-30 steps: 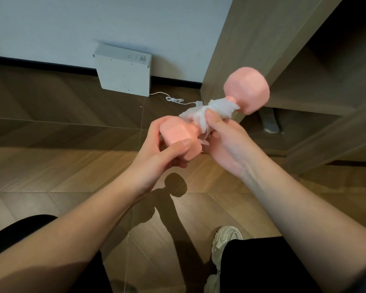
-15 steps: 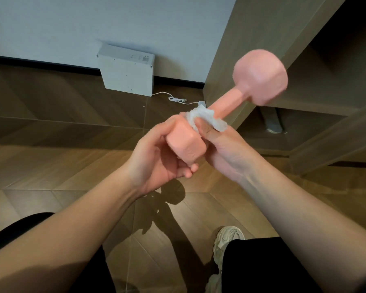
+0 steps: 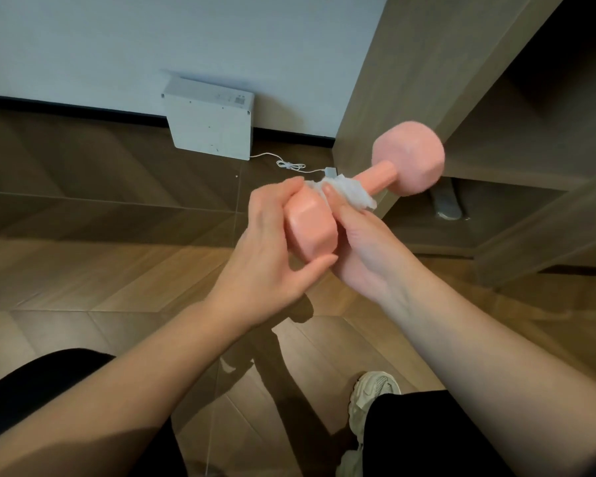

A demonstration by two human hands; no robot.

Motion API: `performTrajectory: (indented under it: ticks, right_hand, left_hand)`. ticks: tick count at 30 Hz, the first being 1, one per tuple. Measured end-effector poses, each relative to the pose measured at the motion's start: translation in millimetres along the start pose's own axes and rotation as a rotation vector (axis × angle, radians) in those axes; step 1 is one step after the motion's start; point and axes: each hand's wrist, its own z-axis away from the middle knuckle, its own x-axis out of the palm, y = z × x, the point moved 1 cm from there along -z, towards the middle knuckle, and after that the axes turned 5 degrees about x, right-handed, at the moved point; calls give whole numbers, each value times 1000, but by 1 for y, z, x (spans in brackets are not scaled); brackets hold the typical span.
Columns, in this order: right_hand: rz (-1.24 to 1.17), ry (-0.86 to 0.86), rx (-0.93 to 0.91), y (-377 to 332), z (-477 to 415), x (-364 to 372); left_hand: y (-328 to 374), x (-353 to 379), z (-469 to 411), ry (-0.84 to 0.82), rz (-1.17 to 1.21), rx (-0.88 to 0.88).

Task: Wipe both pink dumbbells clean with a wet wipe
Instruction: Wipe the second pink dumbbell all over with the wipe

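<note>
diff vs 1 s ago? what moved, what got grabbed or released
The wet wipe, in the right hand, slid down the pink dumbbell handle from the far head to the near head. The left hand re-wrapped that near head. Nothing released. The white box and cable stayed put.

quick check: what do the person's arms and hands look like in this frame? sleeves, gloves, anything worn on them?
Both forearms are bare up to the frame edge: no sleeves in view. The left hand and right hand are ungloved, with no rings, watch or bands visible. Nails look short and unpainted. Below the arms: black trousers and an off-white chunky sneaker.
</note>
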Motion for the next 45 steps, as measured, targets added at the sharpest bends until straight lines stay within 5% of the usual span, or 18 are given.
performTrajectory:
  ticks: [3, 5, 12, 15, 17, 21, 23, 25, 27, 30, 33, 36, 38, 40, 43, 45]
  right_hand:
    - [-118, -55, 87, 2, -8, -2]
    - [-151, -61, 117, 3, -11, -5]
    - [-126, 43, 45, -1, -7, -2]
    - [22, 99, -21, 1, -1, 3]
    - [82, 64, -58, 0, 2, 5]
    - [78, 62, -63, -4, 4, 6]
    - [69, 66, -68, -3, 2, 5]
    - [75, 64, -85, -1, 2, 5]
    - [112, 72, -117, -1, 2, 6]
    - [191, 106, -138, -2, 2, 5]
    - [222, 108, -149, -2, 0, 4]
    - [189, 117, -141, -6, -3, 3]
    - [174, 116, -129, -5, -6, 3]
    - [153, 104, -137, -3, -8, 5]
    - [175, 99, -142, 0, -9, 3]
    - [215, 122, -144, -1, -9, 1]
  left_hand:
    - [-6, -4, -6, -37, -297, 227]
    - [-6, -5, -7, -21, -269, 226]
    - [11, -6, -15, -55, 802, -752]
    - [17, -9, -15, -48, 1181, -942]
    - [15, -12, -14, -4, 1145, -871]
    - [5, -22, -12, -29, 164, -144]
    - [-4, -23, -9, -61, -15, 62]
    - [-3, -22, -13, -59, 230, -141]
    - [5, -23, -17, 1, 683, -561]
    - [7, -24, -16, -139, 1096, -966]
    - [7, -22, -15, -95, 978, -851]
    - [0, -24, -14, -73, 375, -370]
    - [-8, -25, -14, -54, 226, -195]
    - [-11, -26, -15, -49, 408, -312]
    - [-7, -24, -17, -123, 1081, -796]
    - [-5, -23, -17, -155, 1195, -876]
